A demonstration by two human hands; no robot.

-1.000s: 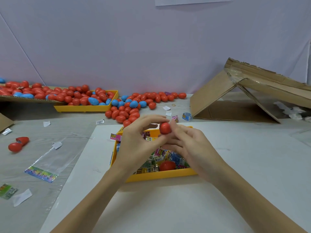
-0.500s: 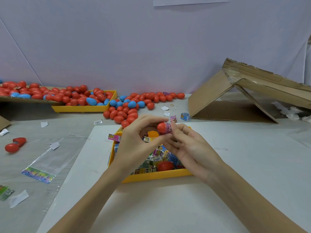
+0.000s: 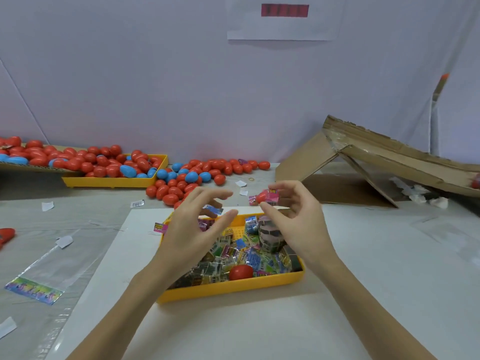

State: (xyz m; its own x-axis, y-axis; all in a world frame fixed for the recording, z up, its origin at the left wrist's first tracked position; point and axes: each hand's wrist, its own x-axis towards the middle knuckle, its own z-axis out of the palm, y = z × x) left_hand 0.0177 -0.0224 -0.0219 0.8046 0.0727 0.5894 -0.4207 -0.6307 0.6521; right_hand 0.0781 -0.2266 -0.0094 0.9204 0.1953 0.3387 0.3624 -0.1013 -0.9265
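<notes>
Closed eggs (image 3: pixel 168 189) heaped bench far-L; L hand (image 3: pixel 193 229) spread, empty, over yellow tray (image 3: pixel 233 287) of packets (image 3: pixel 228 252); R hand (image 3: pixel 298 224) pinches red egg half (image 3: pixel 261 197) w/ pink packet (image 3: pixel 272 196) in it above tray's far edge – appears loaded, unclosed, many packets remain.

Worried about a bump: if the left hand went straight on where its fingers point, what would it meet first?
Probably the red egg half with pink packet that the right hand pinches; the left hand aims at it, depth unclear.

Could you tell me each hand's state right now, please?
Left hand: open, holding nothing.
Right hand: fingers pinch a red egg with a pink packet.
</notes>
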